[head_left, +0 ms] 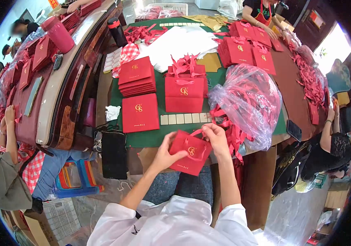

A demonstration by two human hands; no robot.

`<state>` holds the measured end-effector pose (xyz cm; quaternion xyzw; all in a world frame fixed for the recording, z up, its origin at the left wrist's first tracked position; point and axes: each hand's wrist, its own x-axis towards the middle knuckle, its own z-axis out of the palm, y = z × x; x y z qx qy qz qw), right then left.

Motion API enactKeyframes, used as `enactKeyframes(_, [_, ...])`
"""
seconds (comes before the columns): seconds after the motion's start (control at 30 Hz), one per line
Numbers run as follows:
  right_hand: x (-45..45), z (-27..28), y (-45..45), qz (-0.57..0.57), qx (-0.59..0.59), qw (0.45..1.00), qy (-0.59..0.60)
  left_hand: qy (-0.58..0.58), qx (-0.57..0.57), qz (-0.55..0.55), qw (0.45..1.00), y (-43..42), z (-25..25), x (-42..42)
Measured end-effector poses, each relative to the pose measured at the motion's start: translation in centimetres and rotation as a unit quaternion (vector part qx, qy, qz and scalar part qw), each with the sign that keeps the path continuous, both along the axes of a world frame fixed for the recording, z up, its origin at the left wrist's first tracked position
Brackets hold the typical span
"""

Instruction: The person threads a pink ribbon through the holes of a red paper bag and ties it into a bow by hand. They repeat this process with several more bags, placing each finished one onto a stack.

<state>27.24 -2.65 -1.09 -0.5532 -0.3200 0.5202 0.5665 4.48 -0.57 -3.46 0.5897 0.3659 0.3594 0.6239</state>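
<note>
A small red paper gift bag (187,166) with a gold logo is held over my lap at the table's near edge, slightly tilted. My left hand (166,155) grips its left side, the thumb lying across the front. At its top right, my right hand (216,138) pinches the pink-red ribbon handle (199,132). Beyond my hands stand finished-looking red bags with ribbons (183,96). Flat red bags lie in a stack (136,78), with another flat pile (140,114) nearer me. To the right, a clear plastic sack (251,98) bulges with red ribbons, some spilling out near my right hand.
A row of pale tiles (179,119) lies on the green tabletop (142,140). White sheeting (171,45) covers the middle back. A black bottle (117,32), crumpled tissue (112,112), black pouch (115,155) and phone (294,130) sit around the edges. Other people work at both sides.
</note>
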Motion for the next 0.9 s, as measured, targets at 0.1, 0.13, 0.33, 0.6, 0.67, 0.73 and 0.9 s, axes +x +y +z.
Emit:
enactKeyframes(0.1, [-0.7, -0.5, 0.4, -0.04, 0.01, 0.999, -0.026, 0.022, 0.038, -0.076, 0.996, -1.7, 0.5, -0.3])
enactKeyframes(0.13, [-0.5, -0.9, 0.7, -0.04, 0.01, 0.999, -0.027, 0.022, 0.038, -0.076, 0.996, -2.1, 1.5, -0.5])
enactKeyframes(0.33, [1.7, -3.1, 2.9, -0.122, 0.018, 0.99, -0.067, 0.111, 0.021, -0.11, 0.988, -3.3, 4.9, -1.6])
enactKeyframes(0.6, [-0.8, 0.5, 0.6, -0.156, 0.048, 0.968, -0.191, 0.073, -0.018, -0.05, 0.996, -2.4, 3.2, -1.8])
enactKeyframes(0.67, [-2.2, 1.4, -0.9, -0.15, 0.124, 0.901, -0.388, 0.061, -0.02, -0.043, 0.997, -1.9, 3.9, -1.7])
enactKeyframes(0.73, [-4.7, 2.4, -2.2, -0.036, 0.041, 0.962, -0.268, 0.155, -0.014, -0.038, 0.987, -1.6, 6.8, -1.4])
enactKeyframes(0.9, [-7.8, 4.0, -2.7, -0.05, 0.093, 0.96, -0.259, 0.052, 0.128, -0.091, 0.986, -2.2, 8.9, -1.4])
